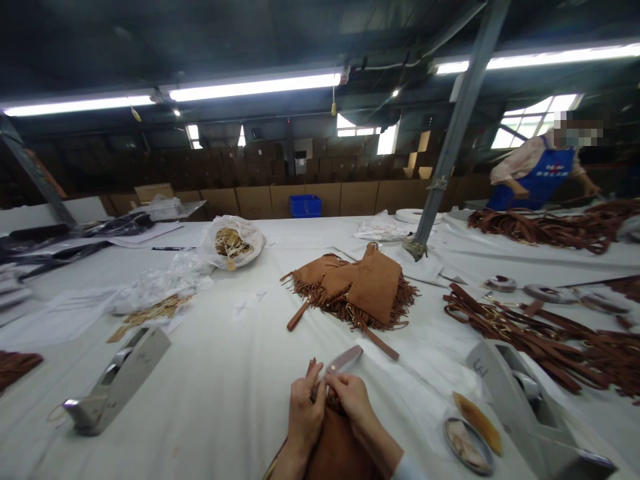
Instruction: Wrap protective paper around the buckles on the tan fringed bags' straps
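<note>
A brown suede bag (pixel 334 447) lies close to my body, partly hidden under my forearms. My left hand (pixel 306 407) is closed on its gathered upper part, thumb and forefinger raised. Beside it, my right hand (pixel 353 399) pinches the near end of a short strap (pixel 346 360), whose pale underside faces up. My fingertips almost meet, and the small part between them is hidden. Farther off sits a pile of similar fringed brown bags (pixel 375 287), with short straps hanging toward me.
Grey tape dispensers stand at left (pixel 120 380) and right (pixel 535 407). A round dish (pixel 467 445) is by the right one. Brown straps (pixel 530 333) heap at right; a plastic bag of tan pieces (pixel 233 243) sits farther back. A metal post (pixel 450 133) rises from the table. A person in a blue apron (pixel 545 173) works beyond.
</note>
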A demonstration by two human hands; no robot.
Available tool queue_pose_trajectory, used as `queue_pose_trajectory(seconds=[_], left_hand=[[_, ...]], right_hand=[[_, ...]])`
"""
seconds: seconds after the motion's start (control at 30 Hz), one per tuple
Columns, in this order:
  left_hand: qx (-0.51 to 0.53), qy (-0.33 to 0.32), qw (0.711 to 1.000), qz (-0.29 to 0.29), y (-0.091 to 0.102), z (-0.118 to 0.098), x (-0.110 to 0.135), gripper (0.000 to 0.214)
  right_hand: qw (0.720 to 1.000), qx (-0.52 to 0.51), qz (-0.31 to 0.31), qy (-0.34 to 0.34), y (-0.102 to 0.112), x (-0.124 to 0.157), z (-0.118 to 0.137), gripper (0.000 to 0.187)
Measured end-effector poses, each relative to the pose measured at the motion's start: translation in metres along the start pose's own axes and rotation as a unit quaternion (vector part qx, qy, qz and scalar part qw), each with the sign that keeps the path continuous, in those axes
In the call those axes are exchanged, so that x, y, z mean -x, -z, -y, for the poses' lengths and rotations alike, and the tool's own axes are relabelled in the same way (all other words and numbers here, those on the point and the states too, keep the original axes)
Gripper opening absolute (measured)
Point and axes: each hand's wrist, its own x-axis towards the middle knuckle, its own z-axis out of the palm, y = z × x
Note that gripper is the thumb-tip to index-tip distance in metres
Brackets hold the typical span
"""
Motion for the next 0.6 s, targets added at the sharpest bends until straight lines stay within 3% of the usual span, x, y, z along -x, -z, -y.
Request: queue_pose_trajectory(seconds=[0.1, 0.2, 0.33, 0.5, 0.6], left_hand=[[-0.047, -0.035, 0.998, -0.004, -0.003, 0.002, 0.002, 0.027], [-0.013, 0.002, 1.000, -0.006, -0.006, -0.002, -0.001, 0.028], [0.070, 0.067, 0.994, 0.043, -0.002, -0.014, -0.011, 0.031], [0.102, 0.072, 0.984, 0.129, 0.007, -0.024, -0.021, 0.034], [0.094, 0.075, 0.987, 0.106, 0.006, -0.025, -0.019, 0.036]], right_hand=[[0.999, 0.035, -0.003, 0.032, 0.003, 0.000, 0.002, 0.030], [0.993, 0.087, 0.015, 0.080, 0.009, 0.001, 0.006, 0.033], [0.973, 0.175, 0.024, 0.147, 0.019, 0.001, 0.014, 0.032], [0.947, 0.247, 0.046, 0.200, 0.025, 0.002, 0.028, 0.031], [0.946, 0.252, 0.063, 0.196, 0.029, 0.003, 0.035, 0.034]])
